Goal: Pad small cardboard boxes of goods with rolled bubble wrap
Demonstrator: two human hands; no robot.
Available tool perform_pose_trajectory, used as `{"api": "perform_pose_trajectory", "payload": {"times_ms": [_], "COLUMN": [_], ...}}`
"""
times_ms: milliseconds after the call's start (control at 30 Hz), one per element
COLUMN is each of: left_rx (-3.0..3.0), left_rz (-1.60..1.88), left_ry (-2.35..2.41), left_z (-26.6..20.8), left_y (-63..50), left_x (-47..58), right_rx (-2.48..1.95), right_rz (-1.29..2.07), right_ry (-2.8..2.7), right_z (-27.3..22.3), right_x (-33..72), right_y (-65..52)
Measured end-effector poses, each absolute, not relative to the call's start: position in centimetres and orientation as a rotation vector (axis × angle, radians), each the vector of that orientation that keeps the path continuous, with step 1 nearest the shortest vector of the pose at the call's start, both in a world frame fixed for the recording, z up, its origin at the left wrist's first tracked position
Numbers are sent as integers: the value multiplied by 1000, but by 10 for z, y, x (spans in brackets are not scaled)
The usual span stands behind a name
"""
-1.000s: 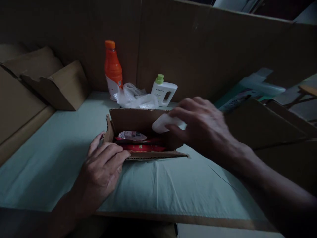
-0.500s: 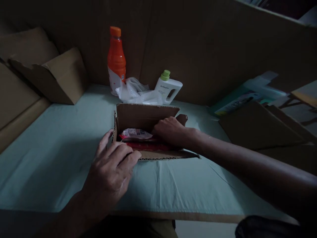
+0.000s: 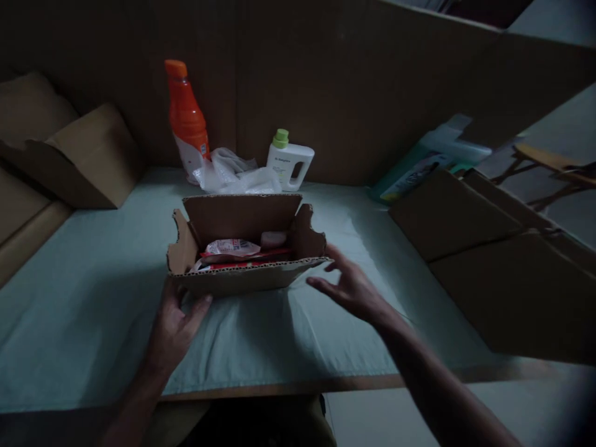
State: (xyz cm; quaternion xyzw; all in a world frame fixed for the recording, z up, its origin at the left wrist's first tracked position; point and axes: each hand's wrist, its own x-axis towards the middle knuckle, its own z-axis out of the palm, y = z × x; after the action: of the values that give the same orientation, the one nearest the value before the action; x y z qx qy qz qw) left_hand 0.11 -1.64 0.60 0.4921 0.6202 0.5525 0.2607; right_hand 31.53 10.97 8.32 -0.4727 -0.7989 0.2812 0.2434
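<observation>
An open cardboard box sits in front of me on the cloth, its flaps raised. Inside lie a white-and-red printed packet, a red packet along the front wall, and a small pale item at the back right. My left hand grips the box's front left corner, fingers at its side and thumb in front. At the front right corner is my right hand, fingers spread, thumb apart; its fingertips are partly hidden by the box edge, and I cannot tell whether they touch it.
Behind the box stand an orange bottle, crumpled bubble wrap and a white jug with a green cap. A teal bottle leans at the right beside cardboard boxes. More cardboard is at the left. The table edge runs nearby.
My right hand has come out of the box to its front right corner. My left hand has shifted from the front rim to the left corner. The view has turned right.
</observation>
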Motion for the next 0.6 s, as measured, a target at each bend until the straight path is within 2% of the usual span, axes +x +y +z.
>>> {"api": "perform_pose_trajectory", "payload": {"times_ms": [100, 200, 367, 600], "left_rx": [1186, 1175, 1284, 1257], "left_rz": [1491, 1513, 1445, 1270], "left_ry": [1660, 1673, 1475, 1168], "left_z": [2, 12, 33, 21], "left_y": [-6, 9, 37, 69], "left_x": [6, 8, 54, 129], "right_rx": [-1227, -1197, -1333, -1604], "right_rz": [904, 858, 712, 515], "right_ry": [-2152, -2141, -2005, -1773], "right_z": [58, 62, 80, 52], "right_x": [272, 256, 320, 402], "right_y": [106, 111, 97, 44]}}
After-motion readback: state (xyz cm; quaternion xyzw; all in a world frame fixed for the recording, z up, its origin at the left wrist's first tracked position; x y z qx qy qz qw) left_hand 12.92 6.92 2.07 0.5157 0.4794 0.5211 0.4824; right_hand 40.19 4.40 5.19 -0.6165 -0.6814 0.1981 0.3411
